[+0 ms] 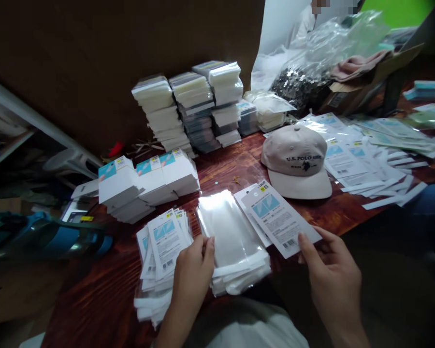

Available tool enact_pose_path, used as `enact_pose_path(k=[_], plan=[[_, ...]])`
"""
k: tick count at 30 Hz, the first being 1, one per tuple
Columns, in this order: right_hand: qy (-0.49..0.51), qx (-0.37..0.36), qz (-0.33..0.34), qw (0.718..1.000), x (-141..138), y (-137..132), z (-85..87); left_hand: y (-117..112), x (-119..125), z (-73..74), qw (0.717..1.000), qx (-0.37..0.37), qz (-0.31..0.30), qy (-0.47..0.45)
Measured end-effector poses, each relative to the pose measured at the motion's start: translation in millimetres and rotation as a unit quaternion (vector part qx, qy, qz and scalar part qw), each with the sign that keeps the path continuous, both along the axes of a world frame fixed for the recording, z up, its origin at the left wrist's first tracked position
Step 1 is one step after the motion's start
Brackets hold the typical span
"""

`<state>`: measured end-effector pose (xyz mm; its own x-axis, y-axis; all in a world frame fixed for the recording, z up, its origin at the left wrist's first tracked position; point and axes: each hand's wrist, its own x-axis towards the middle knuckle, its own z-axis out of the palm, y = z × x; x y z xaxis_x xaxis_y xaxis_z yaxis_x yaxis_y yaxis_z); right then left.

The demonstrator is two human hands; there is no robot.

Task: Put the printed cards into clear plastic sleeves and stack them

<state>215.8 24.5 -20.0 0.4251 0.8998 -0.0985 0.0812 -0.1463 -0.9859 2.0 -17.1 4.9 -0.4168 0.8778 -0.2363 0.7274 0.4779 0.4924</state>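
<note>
the held card [275, 217] is white with blue and yellow patches. the cap [295, 162] is beige with dark letters. the table [112, 278] is reddish brown, dark-streaked.

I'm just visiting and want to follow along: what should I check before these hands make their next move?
1. Card held: ok. The right hand grips a white-and-blue printed paper card near its lower right corner.
2. Only one card held: cannot tell. Another white printed card shows partly behind it.
3. Left hand at the sleeves: ok. The left hand is at the left edge of the stack of clear plastic sleeves.
4. Top sleeve open: cannot tell; glare hides it.
5. Left-side pile of blue-and-white cards squared up: not ok; they overlap unevenly.
6. Beige fabric cap apart from the sleeves: ok.
</note>
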Motion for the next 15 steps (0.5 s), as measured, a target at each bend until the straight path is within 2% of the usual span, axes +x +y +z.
enact_pose_path(k=[4,6,9,10,12,13,15], plan=[[0.025,-0.006,0.007,1.000,0.4,-0.1,3.8,-4.4,1.0,1.4,0.998,0.059,0.010,0.017],[0.105,-0.035,0.029,0.993,2.1,-1.4,5.3,-6.9,0.7,2.1,0.995,0.097,0.026,0.013],[0.255,-0.136,0.134,0.948,5.5,-5.1,8.1,-9.5,1.5,6.2,0.977,0.175,0.092,-0.076],[0.282,-0.175,0.180,0.926,5.9,-6.5,9.5,-10.1,2.5,8.8,0.960,0.207,0.126,-0.137],[0.295,-0.228,0.257,0.892,4.6,-8.9,12.9,-11.4,5.1,15.8,0.906,0.259,0.188,-0.277],[0.295,-0.240,0.277,0.883,2.6,-9.5,14.8,-12.6,6.5,19.5,0.876,0.272,0.208,-0.339],[0.296,-0.242,0.276,0.882,-3.9,-9.7,18.7,-16.6,8.7,25.4,0.834,0.271,0.226,-0.425]])
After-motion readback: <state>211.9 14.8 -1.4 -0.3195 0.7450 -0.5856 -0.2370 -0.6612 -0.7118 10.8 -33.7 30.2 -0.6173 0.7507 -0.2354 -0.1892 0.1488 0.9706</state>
